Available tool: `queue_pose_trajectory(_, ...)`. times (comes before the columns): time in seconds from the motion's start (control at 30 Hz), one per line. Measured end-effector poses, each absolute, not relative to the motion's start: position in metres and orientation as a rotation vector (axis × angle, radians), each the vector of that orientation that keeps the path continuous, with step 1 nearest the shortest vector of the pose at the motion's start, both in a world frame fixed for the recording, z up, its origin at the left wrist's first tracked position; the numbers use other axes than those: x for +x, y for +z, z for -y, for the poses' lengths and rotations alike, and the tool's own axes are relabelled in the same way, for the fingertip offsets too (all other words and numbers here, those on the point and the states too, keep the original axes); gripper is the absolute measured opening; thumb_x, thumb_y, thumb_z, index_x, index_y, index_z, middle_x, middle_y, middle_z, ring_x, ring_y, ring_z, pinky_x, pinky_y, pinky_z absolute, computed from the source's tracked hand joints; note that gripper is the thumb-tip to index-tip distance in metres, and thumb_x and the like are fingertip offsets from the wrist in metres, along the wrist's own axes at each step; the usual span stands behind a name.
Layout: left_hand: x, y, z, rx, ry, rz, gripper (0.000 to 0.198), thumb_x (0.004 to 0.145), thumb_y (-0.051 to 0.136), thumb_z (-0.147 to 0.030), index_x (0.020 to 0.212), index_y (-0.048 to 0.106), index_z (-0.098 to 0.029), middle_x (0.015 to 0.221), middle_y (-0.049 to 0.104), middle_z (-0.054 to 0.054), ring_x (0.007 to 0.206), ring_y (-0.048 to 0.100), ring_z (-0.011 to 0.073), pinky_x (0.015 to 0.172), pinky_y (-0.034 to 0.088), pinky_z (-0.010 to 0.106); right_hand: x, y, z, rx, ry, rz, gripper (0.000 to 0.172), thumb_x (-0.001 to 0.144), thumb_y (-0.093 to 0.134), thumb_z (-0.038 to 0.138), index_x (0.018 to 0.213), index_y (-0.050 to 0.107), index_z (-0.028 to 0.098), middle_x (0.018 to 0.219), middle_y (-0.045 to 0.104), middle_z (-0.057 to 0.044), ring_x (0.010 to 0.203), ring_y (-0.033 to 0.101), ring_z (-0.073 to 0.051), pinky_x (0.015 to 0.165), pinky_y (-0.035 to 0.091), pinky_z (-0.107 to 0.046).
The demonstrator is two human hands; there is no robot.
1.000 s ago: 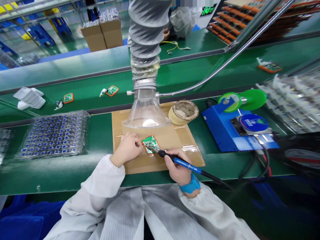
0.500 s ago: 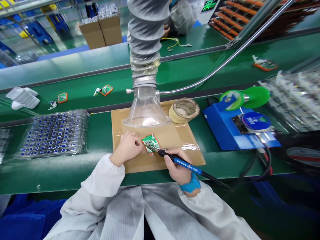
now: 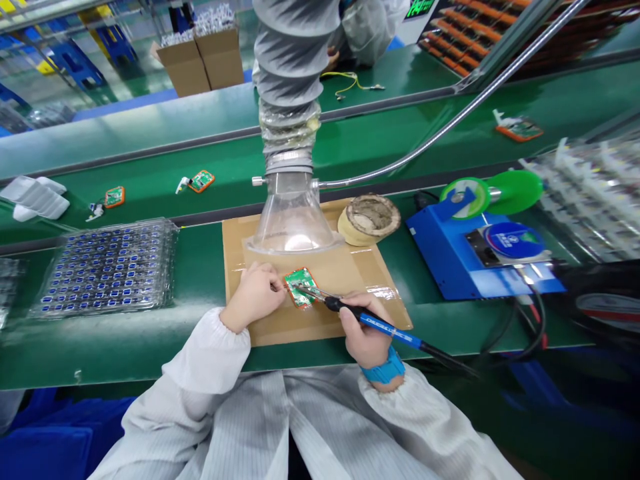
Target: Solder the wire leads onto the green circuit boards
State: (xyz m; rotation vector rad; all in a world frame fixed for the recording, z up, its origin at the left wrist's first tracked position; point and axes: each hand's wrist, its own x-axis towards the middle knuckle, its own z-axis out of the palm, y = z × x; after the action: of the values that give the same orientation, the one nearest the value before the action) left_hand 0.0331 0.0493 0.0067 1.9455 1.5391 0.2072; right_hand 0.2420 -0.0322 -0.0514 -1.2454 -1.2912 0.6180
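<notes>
A green circuit board [image 3: 301, 280] in an orange frame lies on a cardboard sheet [image 3: 273, 328], under a clear fume hood [image 3: 294, 217]. My right hand [image 3: 367, 333] grips a blue and black soldering iron [image 3: 383, 325], its metal tip reaching over the board; whether tip and board touch is hard to tell. At the board's left edge, my left hand [image 3: 257, 293] has its fingers closed in a pinch. What sits between those fingertips is too small and hidden to name.
Left stands a clear tray [image 3: 107, 267] of small blue parts. A yellowish bowl [image 3: 369, 221] sits behind the cardboard's right side, beside a blue solder feeder [image 3: 480, 247] with a green reel. Several framed boards lie on the green conveyor belt [image 3: 240, 167]. A grey duct [image 3: 295, 67] hangs above.
My right hand has drawn the soldering iron slightly right and back across the board. On the conveyor, the boards and clear plastic pieces have shifted left. My left hand stays in place.
</notes>
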Motion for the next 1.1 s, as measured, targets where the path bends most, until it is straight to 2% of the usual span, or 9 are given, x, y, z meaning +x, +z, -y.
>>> queue_pose_trajectory(0.17,0.031,0.005,-0.050,1.970,0.202,-1.534,0.023,0.081,0.062,-0.016,0.059,0.061,-0.019,0.089,0.067,0.003,0.098,0.055,0.0238,0.094,0.039,0.043,0.252,-0.050,0.025,-1.254,0.472,1.121,0.015,0.091,0.066,0.037,0.087,0.063,0.023,0.081,0.063,-0.002,0.068,0.064,-0.018,0.067,0.054,-0.035)
queue_pose_trajectory(0.3,0.029,0.003,-0.046,2.135,0.133,-1.454,0.012,0.081,0.063,-0.020,0.070,0.062,-0.020,0.094,0.064,0.007,0.098,0.054,0.0259,0.090,0.042,0.042,0.271,-0.040,0.008,-1.303,0.300,0.968,0.016,0.090,0.068,0.035,0.098,0.065,0.021,0.077,0.061,0.001,0.056,0.060,-0.014,0.065,0.052,-0.033)
queue_pose_trajectory(0.37,0.028,0.003,-0.042,2.212,0.118,-1.407,0.008,0.081,0.062,-0.019,0.074,0.060,-0.020,0.095,0.062,0.008,0.099,0.054,0.0263,0.090,0.044,0.041,0.279,-0.034,-0.004,-1.388,0.277,0.961,0.023,0.088,0.071,0.034,0.106,0.067,0.020,0.084,0.067,-0.003,0.061,0.063,-0.016,0.068,0.053,-0.035)
queue_pose_trajectory(0.47,0.019,0.005,-0.041,2.149,0.184,-1.338,0.009,0.083,0.058,-0.016,0.075,0.056,-0.019,0.095,0.062,0.008,0.098,0.057,0.0237,0.093,0.047,0.038,0.282,-0.029,-0.014,-1.576,0.281,1.009,0.031,0.082,0.076,0.033,0.110,0.072,0.021,0.106,0.073,-0.012,0.085,0.072,-0.026,0.083,0.054,-0.041)
queue_pose_trajectory(0.63,-0.024,0.015,-0.059,1.385,0.245,-1.176,0.015,0.092,0.056,-0.030,0.083,0.050,-0.020,0.075,0.065,0.001,0.071,0.064,0.0148,0.072,0.053,0.029,0.278,-0.038,0.006,-1.558,0.362,0.991,0.037,0.079,0.076,0.036,0.115,0.072,0.026,0.096,0.075,-0.013,0.078,0.075,-0.033,0.078,0.058,-0.049)
queue_pose_trajectory(0.8,-0.070,0.029,-0.105,1.122,0.398,-1.247,0.021,0.086,0.064,-0.029,0.081,0.047,-0.018,0.073,0.064,0.002,0.062,0.069,0.0161,0.064,0.055,0.029,0.271,-0.043,0.039,-1.621,0.420,1.057,0.037,0.081,0.073,0.050,0.107,0.073,0.024,0.097,0.074,-0.013,0.089,0.074,-0.036,0.087,0.057,-0.053)
queue_pose_trajectory(0.9,-0.084,0.039,-0.152,1.379,0.474,-1.539,0.014,0.091,0.057,-0.026,0.083,0.049,-0.017,0.084,0.069,0.008,0.074,0.072,0.0186,0.073,0.057,0.032,0.263,-0.035,0.040,-1.610,0.475,1.007,0.039,0.083,0.071,0.054,0.107,0.072,0.023,0.092,0.073,-0.010,0.079,0.072,-0.031,0.083,0.056,-0.048)
queue_pose_trajectory(1.03,-0.099,0.043,-0.214,1.591,0.543,-1.925,0.004,0.093,0.051,-0.017,0.096,0.054,-0.016,0.110,0.068,0.014,0.108,0.067,0.0227,0.098,0.049,0.037,0.261,-0.027,0.033,-1.634,0.557,0.979,0.039,0.081,0.072,0.055,0.104,0.071,0.024,0.089,0.072,-0.008,0.076,0.070,-0.029,0.080,0.055,-0.045)
queue_pose_trajectory(1.1,-0.110,0.039,-0.235,1.643,0.503,-2.100,0.017,0.087,0.055,-0.010,0.104,0.056,-0.014,0.125,0.062,0.020,0.123,0.059,0.0286,0.106,0.042,0.041,0.264,-0.030,0.032,-1.648,0.584,0.995,0.040,0.079,0.073,0.056,0.102,0.071,0.023,0.091,0.072,-0.009,0.080,0.070,-0.030,0.080,0.054,-0.045)
